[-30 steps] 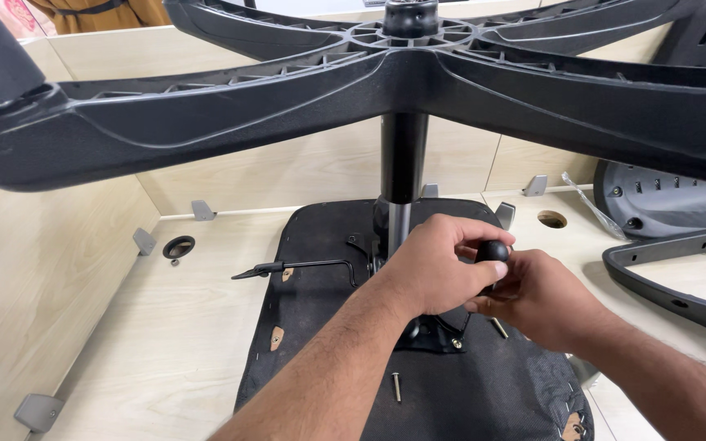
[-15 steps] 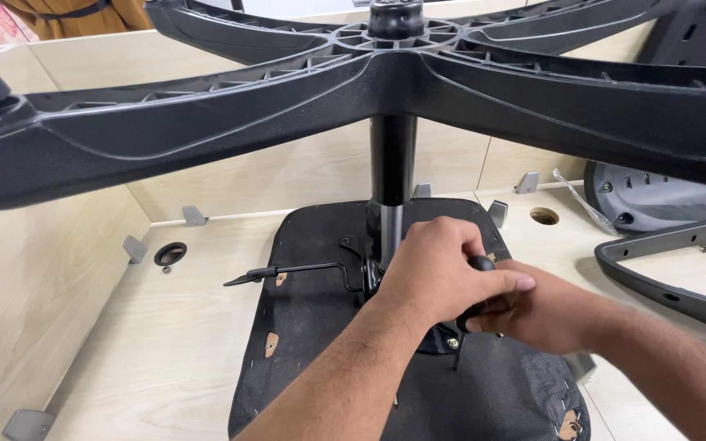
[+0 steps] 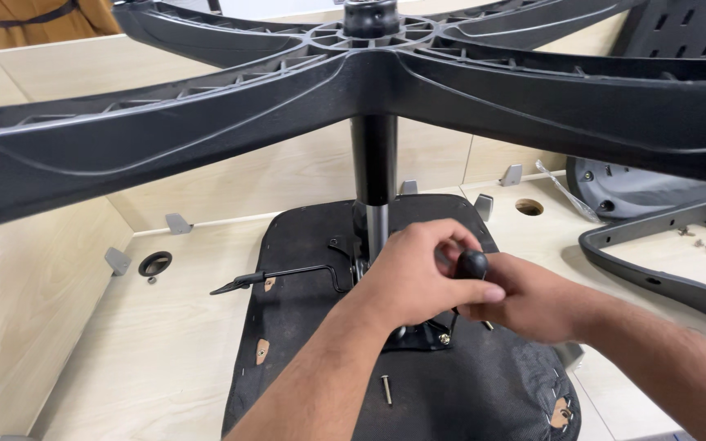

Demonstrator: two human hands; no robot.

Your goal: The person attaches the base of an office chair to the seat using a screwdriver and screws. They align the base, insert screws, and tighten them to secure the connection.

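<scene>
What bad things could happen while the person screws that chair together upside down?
The loose screw lying on the seat underside could roll off and get lost. The left hand and right hand crowd together on the black tool handle, so a slip might jab a finger. The big star-shaped base overhead could perhaps tip if bumped.

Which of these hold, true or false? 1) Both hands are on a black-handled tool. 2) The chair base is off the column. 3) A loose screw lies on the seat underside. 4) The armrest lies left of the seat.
1) True: the left hand and right hand grip the black tool handle.
2) False: the star base sits on the column.
3) True: a screw lies on the seat underside.
4) False: the armrest lies right.
</scene>
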